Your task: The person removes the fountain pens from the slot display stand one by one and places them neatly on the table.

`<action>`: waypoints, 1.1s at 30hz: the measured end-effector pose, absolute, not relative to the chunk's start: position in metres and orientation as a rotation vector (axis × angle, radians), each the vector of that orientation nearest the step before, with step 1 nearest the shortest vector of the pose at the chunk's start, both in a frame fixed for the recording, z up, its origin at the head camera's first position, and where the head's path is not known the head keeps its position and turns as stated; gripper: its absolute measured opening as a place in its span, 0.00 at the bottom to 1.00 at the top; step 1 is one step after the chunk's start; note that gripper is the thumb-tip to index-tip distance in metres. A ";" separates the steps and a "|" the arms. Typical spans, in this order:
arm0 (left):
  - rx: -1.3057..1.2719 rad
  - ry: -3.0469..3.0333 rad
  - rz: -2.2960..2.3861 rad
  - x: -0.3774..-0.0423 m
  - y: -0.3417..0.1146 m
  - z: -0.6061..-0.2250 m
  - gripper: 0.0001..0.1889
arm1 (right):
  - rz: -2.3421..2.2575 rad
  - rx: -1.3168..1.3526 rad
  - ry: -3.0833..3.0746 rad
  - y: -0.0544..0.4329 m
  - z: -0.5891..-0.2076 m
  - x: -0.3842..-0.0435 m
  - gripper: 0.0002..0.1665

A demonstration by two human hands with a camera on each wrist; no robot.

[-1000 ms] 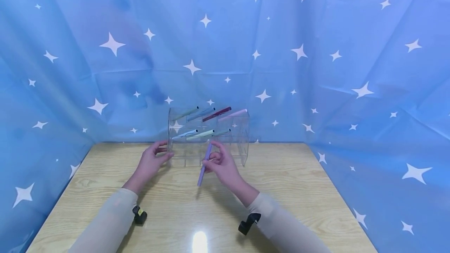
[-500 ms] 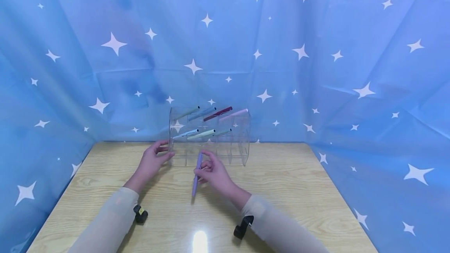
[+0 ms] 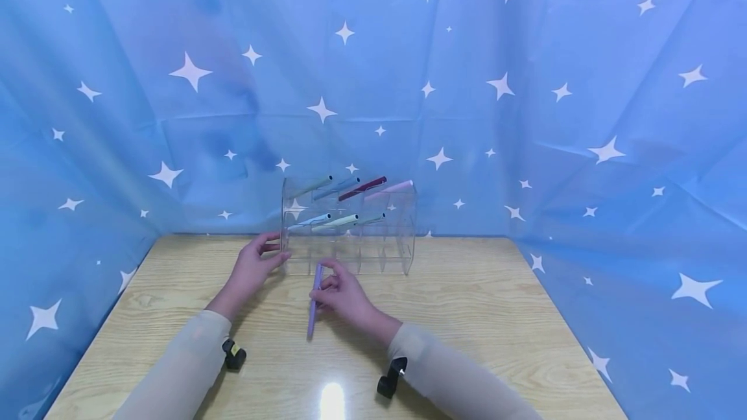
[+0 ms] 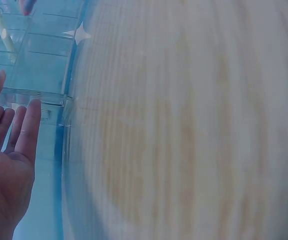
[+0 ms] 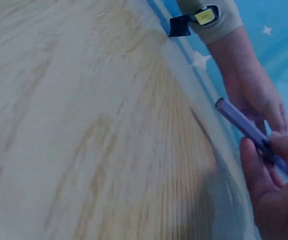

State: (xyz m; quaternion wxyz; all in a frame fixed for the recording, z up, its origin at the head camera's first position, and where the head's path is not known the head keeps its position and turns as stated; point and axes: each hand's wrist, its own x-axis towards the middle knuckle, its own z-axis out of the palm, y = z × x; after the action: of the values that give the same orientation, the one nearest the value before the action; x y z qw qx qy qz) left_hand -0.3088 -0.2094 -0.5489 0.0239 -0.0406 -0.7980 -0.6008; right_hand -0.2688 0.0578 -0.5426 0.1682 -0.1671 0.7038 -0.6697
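Observation:
A purple pen (image 3: 312,324) is pinched between the thumb and fingers of my right hand (image 3: 345,297), in front of a clear acrylic pen rack (image 3: 373,258). It slants over the table, one end toward the rack; the right wrist view shows the pen (image 5: 241,120) too. My left hand (image 3: 252,271) is at the rack's left side. In the left wrist view its fingers (image 4: 29,131) are fairly straight, tips against the rack wall, the thumb apart on the front side. Upper-tier pens include a dark red pen (image 3: 363,188) and a pink pen (image 3: 392,189).
On the lower tier lie a light blue pen (image 3: 309,222), a pale green pen (image 3: 335,223) and a darker green pen (image 3: 370,219). The rack stands near the back edge of a wood-grain table (image 3: 467,316). A blue star-printed curtain (image 3: 373,83) hangs behind and on both sides.
My right hand has drawn the purple pen left and toward me, away from the rack front, and the pen now points more nearly straight back. The left hand stays at the rack.

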 end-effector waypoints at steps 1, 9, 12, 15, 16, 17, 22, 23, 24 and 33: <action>-0.126 -2.467 -1.864 -0.309 -0.209 -0.549 0.34 | -1.907 -0.473 1.996 0.056 -0.543 -0.268 0.46; -0.114 -2.465 -1.885 -0.309 -0.209 -0.549 0.34 | -1.859 -0.450 2.029 0.042 -0.546 -0.264 0.46; -0.111 -2.462 -1.890 -0.309 -0.209 -0.549 0.33 | -1.830 -0.448 2.055 0.038 -0.546 -0.263 0.46; -0.110 -2.459 -1.894 -0.309 -0.208 -0.549 0.33 | -1.806 -0.442 2.071 0.034 -0.545 -0.262 0.46; -0.108 -2.457 -1.898 -0.309 -0.208 -0.549 0.33 | -1.797 -0.440 2.078 0.033 -0.545 -0.262 0.46; -0.106 -2.455 -1.901 -0.308 -0.208 -0.549 0.33 | -1.784 -0.438 2.089 0.032 -0.544 -0.261 0.46; -0.109 -2.454 -1.906 -0.306 -0.208 -0.548 0.34 | -1.733 -0.424 2.123 0.027 -0.542 -0.262 0.44; -0.116 -2.458 -1.901 -0.306 -0.208 -0.548 0.35 | -1.716 -0.427 2.138 0.027 -0.541 -0.262 0.44; -0.125 -2.461 -1.897 -0.305 -0.208 -0.548 0.35 | -1.699 -0.426 2.152 0.027 -0.540 -0.262 0.44; -0.149 -2.468 -1.896 -0.304 -0.209 -0.547 0.35 | -1.487 -0.459 2.318 0.023 -0.537 -0.264 0.44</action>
State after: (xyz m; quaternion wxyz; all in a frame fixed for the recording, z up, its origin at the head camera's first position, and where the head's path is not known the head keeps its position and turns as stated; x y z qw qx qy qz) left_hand -0.3043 -0.2086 -0.5469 0.0130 -0.0479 -0.7920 -0.6085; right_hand -0.2641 0.0232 -0.5374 0.1738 -0.1619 0.8177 -0.5244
